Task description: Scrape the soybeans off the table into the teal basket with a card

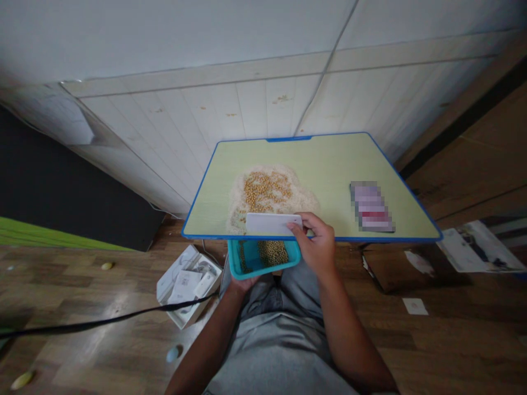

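My right hand (317, 241) pinches the right end of a white flat rectangular plate (267, 223), which stands on its long edge near the table's front. Behind the plate lies a pile of round yellow beans (267, 189), ringed and underlaid by pale grains that look like rice (302, 195). Below the table's front edge, a teal plastic container (263, 270) holds round greenish-yellow beans (274, 252). My left hand (246, 283) supports that container from underneath; its fingers are mostly hidden.
The pale green table (329, 164) has a blue rim and stands against a white panelled wall. A blurred-out phone-like object (371, 206) lies on its right side. An open white box (189, 285) with papers sits on the wooden floor, a black strap (123, 317) crossing it.
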Demonstrator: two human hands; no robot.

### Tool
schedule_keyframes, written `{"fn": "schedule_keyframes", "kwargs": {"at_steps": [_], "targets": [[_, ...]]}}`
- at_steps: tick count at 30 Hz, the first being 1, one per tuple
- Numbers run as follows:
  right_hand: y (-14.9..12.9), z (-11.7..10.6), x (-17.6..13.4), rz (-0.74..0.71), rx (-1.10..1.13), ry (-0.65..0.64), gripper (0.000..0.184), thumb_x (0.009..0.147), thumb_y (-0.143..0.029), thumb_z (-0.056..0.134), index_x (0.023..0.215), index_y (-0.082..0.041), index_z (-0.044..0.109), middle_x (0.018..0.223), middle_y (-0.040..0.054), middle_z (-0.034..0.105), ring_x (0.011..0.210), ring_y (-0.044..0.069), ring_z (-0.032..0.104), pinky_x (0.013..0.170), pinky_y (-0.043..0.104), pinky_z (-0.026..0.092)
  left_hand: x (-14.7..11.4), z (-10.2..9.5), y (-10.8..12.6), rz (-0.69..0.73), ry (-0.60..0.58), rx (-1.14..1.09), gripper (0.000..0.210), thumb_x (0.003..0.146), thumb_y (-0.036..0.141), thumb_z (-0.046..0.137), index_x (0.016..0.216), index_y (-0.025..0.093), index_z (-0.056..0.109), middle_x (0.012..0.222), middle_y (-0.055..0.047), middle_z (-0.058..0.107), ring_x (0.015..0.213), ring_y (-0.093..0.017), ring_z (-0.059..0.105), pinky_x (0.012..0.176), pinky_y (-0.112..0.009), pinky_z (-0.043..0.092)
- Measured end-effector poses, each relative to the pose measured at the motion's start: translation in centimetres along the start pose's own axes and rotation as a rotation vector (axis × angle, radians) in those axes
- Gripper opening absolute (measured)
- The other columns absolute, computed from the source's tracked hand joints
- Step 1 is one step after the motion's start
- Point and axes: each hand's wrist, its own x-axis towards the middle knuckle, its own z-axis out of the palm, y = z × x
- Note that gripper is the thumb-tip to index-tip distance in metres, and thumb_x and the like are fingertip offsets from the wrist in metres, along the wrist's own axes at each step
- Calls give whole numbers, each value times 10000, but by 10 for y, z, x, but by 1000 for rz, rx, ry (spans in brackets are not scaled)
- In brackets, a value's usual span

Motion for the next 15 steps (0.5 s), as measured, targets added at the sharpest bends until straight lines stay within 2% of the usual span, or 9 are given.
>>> {"fn": "schedule_keyframes", "kwargs": {"at_steps": [2, 6, 12, 15], "targets": [[-1, 5, -1, -8, 7, -34, 183, 1045, -431, 910, 988, -260, 938, 824, 10, 832, 696, 196, 651, 681, 310, 561, -3, 4, 3, 5, 21, -11, 922, 1153, 830, 673, 1923, 323, 668, 2008, -60, 658, 2021, -454, 338, 1641, -686, 315], [-1, 11, -2, 0, 25, -74, 213, 1059, -464, 915, 1010, -260, 950, 872, 39, 873, 721, 211, 676, 698, 323, 584, -5, 8, 6, 0, 43, 5, 872, 1203, 832, 561, 1887, 312, 709, 1984, -59, 686, 2033, -452, 305, 1655, -745, 226], [0, 13, -1, 10, 30, -97, 238, 1041, -489, 912, 1011, -259, 969, 873, 52, 885, 723, 215, 674, 696, 327, 582, -1, -1, 4, -6, -46, -10, 850, 1179, 836, 617, 1864, 347, 737, 2003, -26, 664, 2049, -458, 240, 1648, -769, 215], [-1, 9, -1, -4, 20, -76, 218, 1044, -469, 921, 1015, -258, 967, 867, 41, 877, 713, 207, 665, 688, 323, 576, 1, -4, 3, -35, -49, -10, 829, 1167, 817, 641, 1833, 338, 763, 1984, -46, 689, 2050, -439, 245, 1654, -734, 206]]}}
